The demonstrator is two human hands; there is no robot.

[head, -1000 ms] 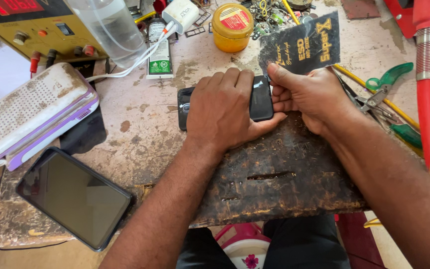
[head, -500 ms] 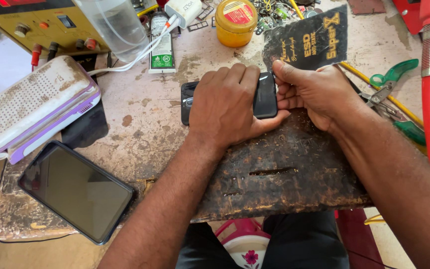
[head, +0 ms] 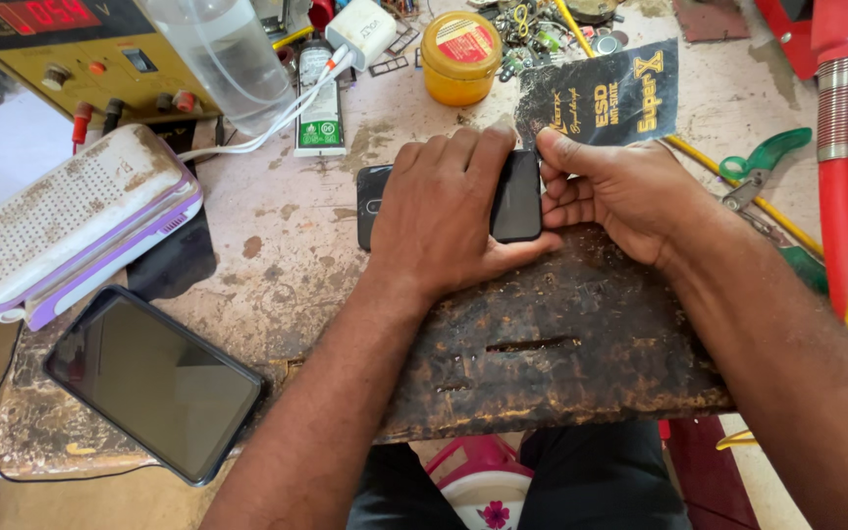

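1. Surface, near edge: a worn, stained workbench (head: 277,245) fills the frame; a dark, pitted slab (head: 561,353) with narrow slots lies at lower centre, under both forearms. Below the bench edge, a pink floral object (head: 488,486) shows at bottom centre.
2. Lower left: a large dark-screened device (head: 154,381) lies face up on a grimy mat, at a slant.
3. Left middle: a white perforated pad on a purple base (head: 66,231).
4. Centre: the black phone (head: 514,196) lies flat on the bench, just beyond the slab. The left hand (head: 444,211) lies over its middle, fingers pressed down across it. The right hand (head: 606,191) grips its right end, thumb on top, fingers curled beneath.
5. Right side: green-handled pliers (head: 763,162), a yellow cable and a red hose (head: 841,167).
6. Far edge: a yellow power supply (head: 61,44) at upper left, a clear plastic container (head: 223,54), a white charger (head: 360,29), a yellow jar (head: 460,57), and a black printed pouch (head: 606,93) just beyond the right hand.
7. Change from the earlier frame: hands and phone keep the same pose and place; only the view shifts slightly.
8. Phone, appearance: glossy black, right end exposed, left end showing a small round detail.
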